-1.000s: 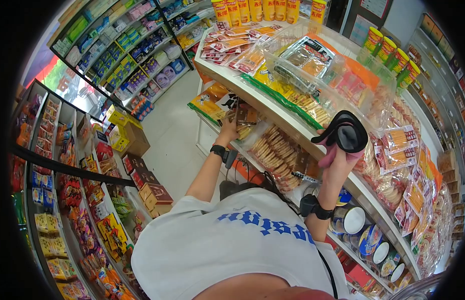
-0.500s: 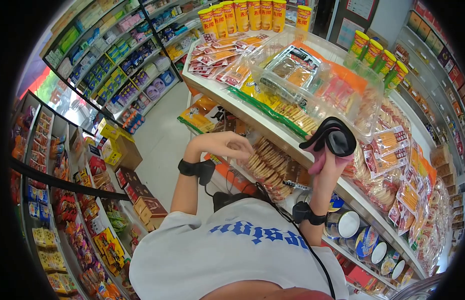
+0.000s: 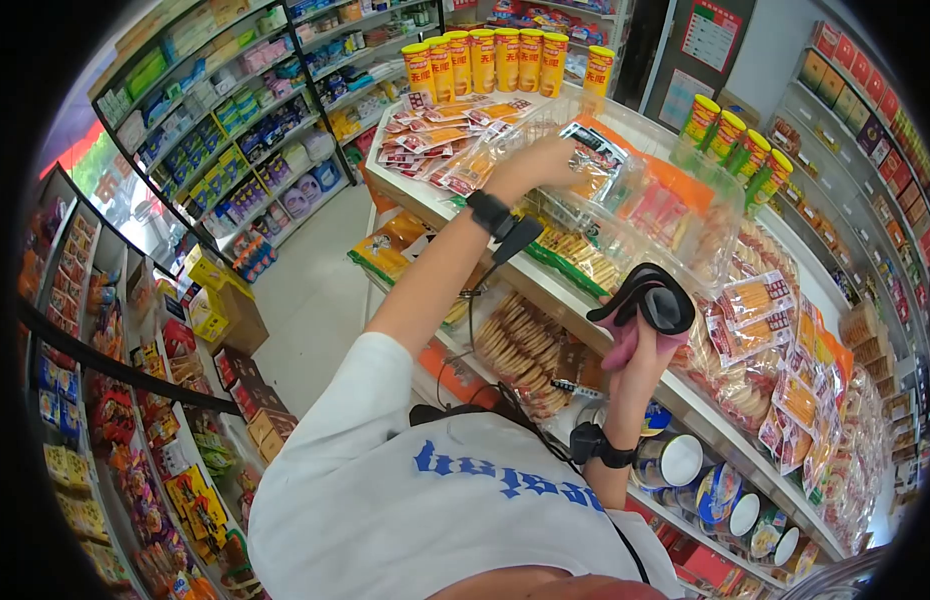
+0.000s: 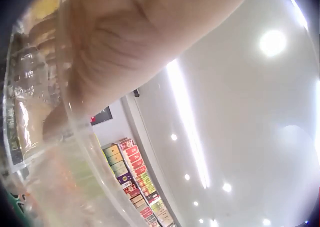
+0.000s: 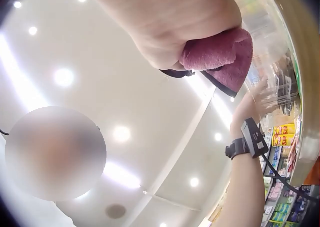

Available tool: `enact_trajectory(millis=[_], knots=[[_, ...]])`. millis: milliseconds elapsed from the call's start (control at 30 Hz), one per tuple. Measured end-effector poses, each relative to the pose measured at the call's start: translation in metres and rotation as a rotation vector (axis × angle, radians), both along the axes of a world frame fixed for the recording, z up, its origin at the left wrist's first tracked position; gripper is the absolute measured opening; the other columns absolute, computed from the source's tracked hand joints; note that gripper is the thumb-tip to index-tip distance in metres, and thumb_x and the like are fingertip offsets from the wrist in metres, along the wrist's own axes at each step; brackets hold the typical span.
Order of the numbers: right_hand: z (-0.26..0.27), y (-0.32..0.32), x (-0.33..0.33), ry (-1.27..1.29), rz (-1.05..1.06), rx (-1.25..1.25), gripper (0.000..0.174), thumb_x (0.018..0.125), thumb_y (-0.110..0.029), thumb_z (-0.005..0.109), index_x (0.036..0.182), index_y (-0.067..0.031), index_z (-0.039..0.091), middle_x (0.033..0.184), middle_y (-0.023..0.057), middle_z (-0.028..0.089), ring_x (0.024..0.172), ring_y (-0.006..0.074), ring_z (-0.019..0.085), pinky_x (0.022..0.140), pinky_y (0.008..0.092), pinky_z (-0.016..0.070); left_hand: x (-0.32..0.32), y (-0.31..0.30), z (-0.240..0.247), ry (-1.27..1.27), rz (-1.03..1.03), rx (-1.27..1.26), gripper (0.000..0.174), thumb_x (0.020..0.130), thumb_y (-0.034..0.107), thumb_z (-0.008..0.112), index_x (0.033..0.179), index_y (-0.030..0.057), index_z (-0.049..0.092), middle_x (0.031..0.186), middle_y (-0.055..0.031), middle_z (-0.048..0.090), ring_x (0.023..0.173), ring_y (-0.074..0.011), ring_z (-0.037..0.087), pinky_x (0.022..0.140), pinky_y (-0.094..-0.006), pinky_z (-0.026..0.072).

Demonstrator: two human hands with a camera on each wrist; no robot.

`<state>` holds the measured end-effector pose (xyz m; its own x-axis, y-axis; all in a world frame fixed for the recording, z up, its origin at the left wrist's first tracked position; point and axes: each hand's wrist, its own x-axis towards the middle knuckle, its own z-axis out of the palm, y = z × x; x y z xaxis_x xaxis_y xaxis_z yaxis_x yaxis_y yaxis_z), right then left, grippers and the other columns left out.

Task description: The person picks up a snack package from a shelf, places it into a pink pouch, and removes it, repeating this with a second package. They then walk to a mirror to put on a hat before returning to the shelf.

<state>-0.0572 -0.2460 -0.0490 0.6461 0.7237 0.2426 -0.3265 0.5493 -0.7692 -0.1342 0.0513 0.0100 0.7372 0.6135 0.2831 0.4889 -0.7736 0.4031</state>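
Note:
My left hand (image 3: 545, 165) reaches over the counter into a clear plastic bin (image 3: 713, 245). Its fingers are at a snack packet with a black and white label (image 3: 600, 148). In the left wrist view the bin's curved wall (image 4: 92, 157) passes in front of the fingertips, and I cannot tell whether they grip the packet. My right hand (image 3: 643, 352) holds a folded pink and black cloth (image 3: 625, 338) above the counter's front edge. The right wrist view shows the pink cloth (image 5: 220, 52) bunched in that hand, its black edging hanging out.
Yellow canisters (image 3: 505, 62) line the counter's back, left of green-and-yellow tubes (image 3: 727, 135). Small orange snack packets (image 3: 450, 130) lie left of the bin, more (image 3: 755, 315) at its right. Bagged round crackers (image 3: 520, 340) fill the shelf below. A snack rack (image 3: 115, 400) stands at left.
My left hand has left the lower shelf's packets, drawn back, then swung up and forward into the clear bin. The right hand keeps hold of the cloth in nearly the same place.

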Motion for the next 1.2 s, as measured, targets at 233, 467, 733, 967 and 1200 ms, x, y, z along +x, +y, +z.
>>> enact_trajectory(millis=[233,467,733,967,1200], knots=[[-0.009,-0.002,0.005,-0.008,-0.026,-0.014,0.031,0.094,-0.011,0.063,0.123,-0.0022,0.054,0.096,0.0128,0.066,0.088,0.0305,0.069,0.075,0.0394,0.0586,0.001,0.007,-0.007,0.049,0.083,-0.057,0.066,0.060,0.032,0.087,0.110,-0.0041,0.063,0.105,-0.0242,0.066,0.096,-0.0370,0.065,0.082,-0.0419,0.0520],[-0.025,0.003,0.006,0.008,-0.021,-0.133,0.030,0.095,-0.014,0.064,0.122,-0.0069,0.054,0.096,0.0062,0.064,0.094,0.0210,0.065,0.081,0.0389,0.0563,0.001,-0.014,-0.011,-0.416,0.200,0.127,0.046,0.072,0.013,0.079,0.112,-0.0022,0.061,0.100,-0.0196,0.064,0.093,-0.0318,0.064,0.077,-0.0395,0.0521],[0.003,0.001,-0.002,0.151,-0.227,-0.135,0.032,0.103,-0.036,0.051,0.089,-0.0078,0.056,0.059,0.0022,0.051,0.055,0.0141,0.055,0.062,0.0283,0.0461,-0.067,-0.127,0.035,-1.066,-0.193,-0.472,0.036,0.092,0.004,0.064,0.125,-0.0032,0.053,0.112,-0.0103,0.066,0.101,-0.0151,0.064,0.084,-0.0296,0.0529],[-0.005,0.012,-0.025,-0.189,0.269,-0.170,0.018,0.098,-0.023,0.060,0.097,-0.0052,0.058,0.074,0.0007,0.058,0.048,0.0092,0.051,0.043,0.0244,0.0412,-0.116,-0.196,-0.007,-0.865,-0.169,-0.679,0.043,0.092,0.003,0.064,0.132,-0.0013,0.050,0.121,-0.0074,0.063,0.106,-0.0127,0.061,0.092,-0.0293,0.0494],[-0.008,0.016,-0.049,-0.571,0.464,-0.109,0.033,0.088,0.000,0.064,0.121,0.0014,0.060,0.099,0.0059,0.068,0.065,0.0083,0.059,0.055,0.0224,0.0455,-0.145,-0.224,-0.007,-1.137,0.096,-0.944,0.039,0.089,0.009,0.068,0.125,0.0011,0.057,0.116,-0.0064,0.066,0.103,-0.0130,0.062,0.090,-0.0287,0.0476]])
